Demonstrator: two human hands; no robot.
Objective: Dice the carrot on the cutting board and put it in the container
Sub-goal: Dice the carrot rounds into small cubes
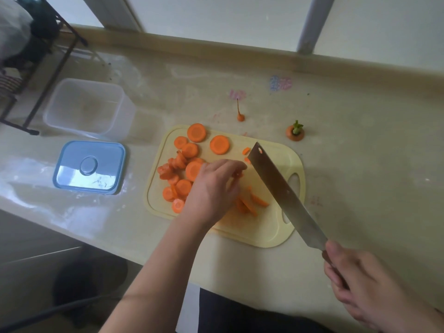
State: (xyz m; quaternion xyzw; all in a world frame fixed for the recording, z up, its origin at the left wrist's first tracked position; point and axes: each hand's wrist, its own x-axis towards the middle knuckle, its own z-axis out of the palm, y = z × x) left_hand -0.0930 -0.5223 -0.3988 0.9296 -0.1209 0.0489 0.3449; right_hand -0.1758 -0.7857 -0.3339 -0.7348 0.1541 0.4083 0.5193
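Steel blade of the knife (283, 193) hangs over the cutting board (269, 236), its handle clenched in your right hand (365, 284); your left hand (213, 188) pinches a carrot piece. Roughly a dozen carrot rounds (189, 169) await dicing beside a few cut strips (252, 204). One container (86, 106) sits empty, one blue lid (90, 167) beside it.
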